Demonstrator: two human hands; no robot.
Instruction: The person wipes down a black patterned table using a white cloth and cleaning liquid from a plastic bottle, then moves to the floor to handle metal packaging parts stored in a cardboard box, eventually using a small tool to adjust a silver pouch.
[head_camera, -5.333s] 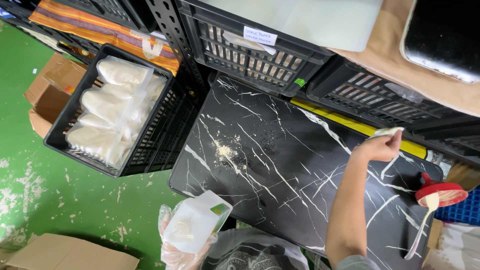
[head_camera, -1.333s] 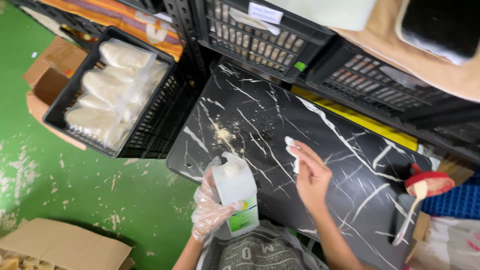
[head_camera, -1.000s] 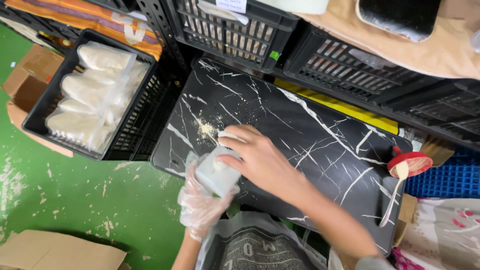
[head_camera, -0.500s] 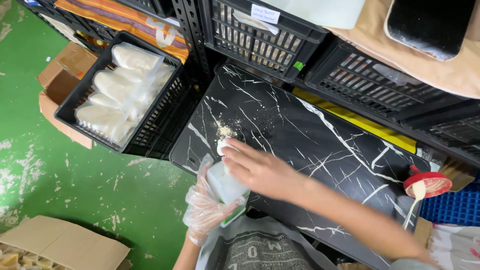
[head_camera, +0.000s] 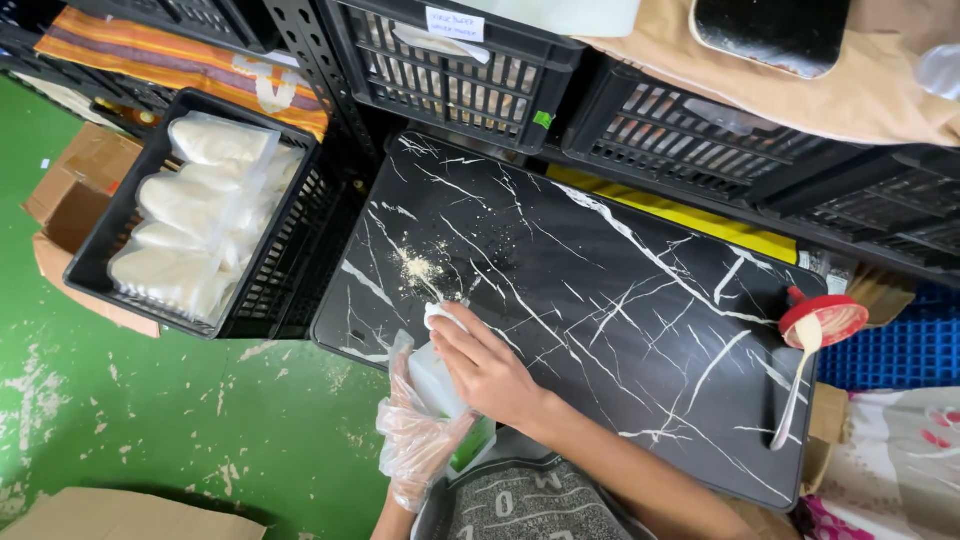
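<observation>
We risked spilling powder.
Our gloved left hand (head_camera: 420, 445) gripped the white plastic pouch (head_camera: 437, 375); our bare right hand (head_camera: 487, 368) pinched its top at the black marbled tabletop (head_camera: 640, 330) edge.

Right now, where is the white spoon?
In the head view, the white spoon lies at the right edge of the black marble-patterned table, its bowl resting in a red lid, far from both hands.
</observation>
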